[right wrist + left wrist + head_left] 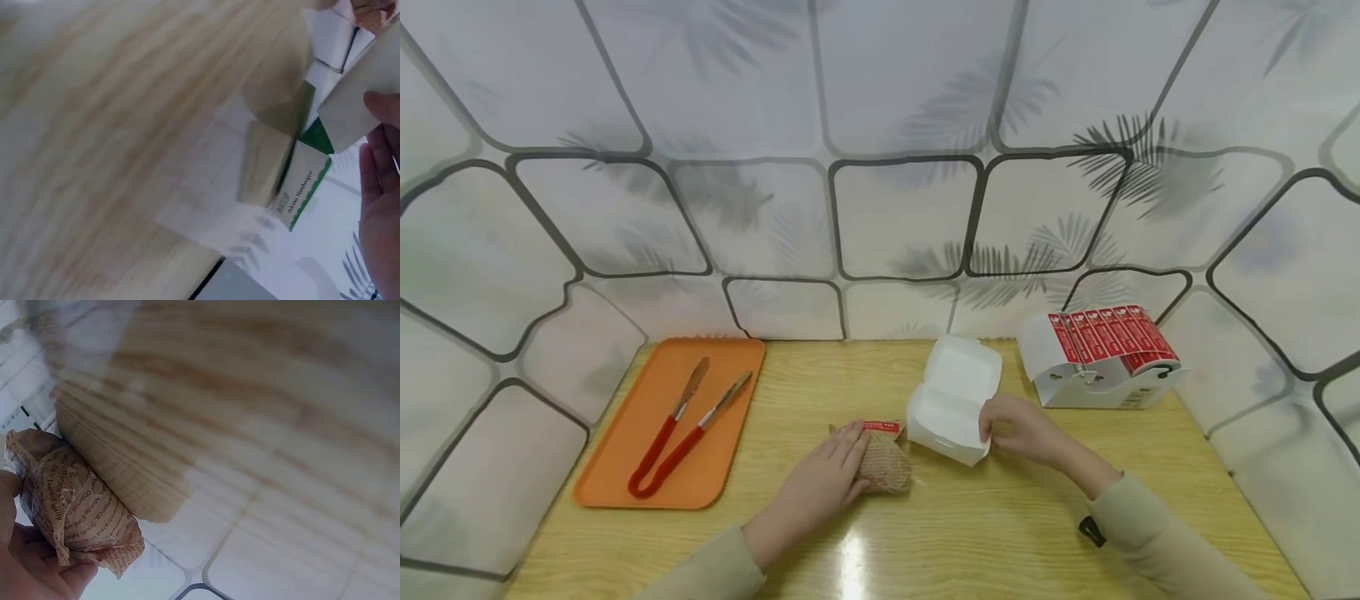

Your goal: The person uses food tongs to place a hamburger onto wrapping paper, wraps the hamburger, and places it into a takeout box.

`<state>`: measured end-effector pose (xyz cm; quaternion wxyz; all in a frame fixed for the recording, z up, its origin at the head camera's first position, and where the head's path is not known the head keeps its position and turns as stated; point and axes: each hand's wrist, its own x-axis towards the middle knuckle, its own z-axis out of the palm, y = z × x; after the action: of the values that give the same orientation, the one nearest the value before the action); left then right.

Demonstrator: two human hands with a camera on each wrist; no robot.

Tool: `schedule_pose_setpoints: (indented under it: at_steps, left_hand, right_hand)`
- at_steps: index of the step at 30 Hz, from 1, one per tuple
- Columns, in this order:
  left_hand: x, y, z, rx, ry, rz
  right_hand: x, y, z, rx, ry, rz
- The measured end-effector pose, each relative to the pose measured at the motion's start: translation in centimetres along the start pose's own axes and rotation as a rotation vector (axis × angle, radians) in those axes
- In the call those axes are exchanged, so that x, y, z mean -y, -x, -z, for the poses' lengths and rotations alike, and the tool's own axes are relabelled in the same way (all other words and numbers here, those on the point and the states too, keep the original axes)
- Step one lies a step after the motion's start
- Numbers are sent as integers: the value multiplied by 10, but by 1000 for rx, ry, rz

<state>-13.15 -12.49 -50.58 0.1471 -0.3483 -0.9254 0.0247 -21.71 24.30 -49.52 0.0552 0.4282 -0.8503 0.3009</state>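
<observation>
In the head view my left hand (820, 475) lies over a paper-wrapped burger (886, 468) on the table. Brown printed paper covers it, and a red label (882, 427) shows at its far side. The left wrist view has my thumb and fingers curled around the wrapped burger (87, 500). Just to its right stands a white clamshell burger box (962, 379), lid raised and inside bare. My right hand (1022, 429) pinches the box's near right edge, thumb on the inner side and fingers outside, as the right wrist view shows on the box wall (359, 100).
At the left, red-handled tongs (658, 454) lie on an orange tray (617, 492). A white carton (1093, 396) of red-labelled packets (1112, 333) stands at the back right. Patterned panels (902, 217) close off the back and sides. A small black object (1092, 531) is beside the right sleeve.
</observation>
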Motion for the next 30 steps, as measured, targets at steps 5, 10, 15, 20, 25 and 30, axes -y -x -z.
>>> schedule_pose_setpoints:
  at_steps: [5,10,15,20,25,30]
  left_hand:
    - [1,1,0,20,9,3]
    - [1,2,1,18,-2,-1]
    - [1,2,1,6,-8,-5]
    - [0,1,1,-3,-11,-8]
    - [0,2,1,7,-9,-1]
    - [-1,1,1,20,15,10]
  right_hand:
    - [-8,9,-1,-18,106,84]
    - [-17,14,-5,-60,164,170]
    - [-22,21,-5,-110,165,182]
    - [-12,26,1,-154,109,140]
    - [1,27,0,-183,18,111]
    - [13,27,-8,-188,-110,119]
